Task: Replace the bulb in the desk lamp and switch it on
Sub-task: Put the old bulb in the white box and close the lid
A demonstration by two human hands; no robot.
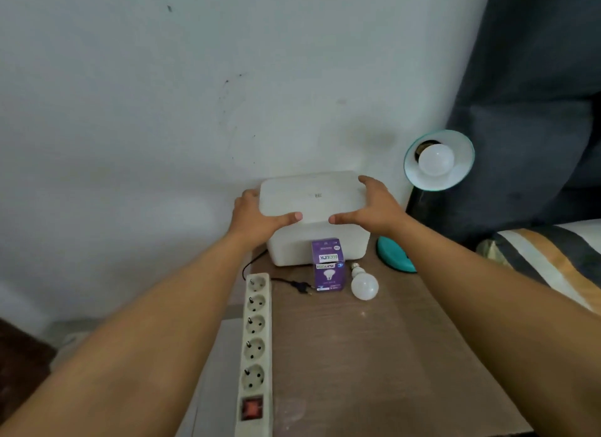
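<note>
Nearest the camera, a power strip [256,348] is laid along the left edge of the table [374,365], its red switch at the near end and every socket seen empty. Just past its far end a black plug [300,287] is left lying unplugged, its cord trailing off the table's left edge.

Beyond the plug a purple bulb carton [328,264] is stood upright, and a loose bulb [363,283] is laid just beside it on the right, screw base pointing away. Whether this is the fresh bulb or the spent one cannot be told.

Behind these a white box [320,246] is set against the wall, and its lid [312,194] is gripped at both ends: the left hand [257,213] is wrapped over the left end, thumb along the front edge, and the right hand [370,205] over the right end in the same way. Neither hand is empty or clenched; both are closed on the lid. Whether the lid is fully seated cannot be told.

Farthest right, the teal lamp [439,160] is turned toward the camera with a bulb [435,159] already seated in its shade and unlit; its base [395,254] is stood beside the box.

The step in hand is judged to be the handling of the box lid, not the bulb swap itself. Next, the lid must be released, and the plug pushed into a socket before the lamp can be switched on.
</note>
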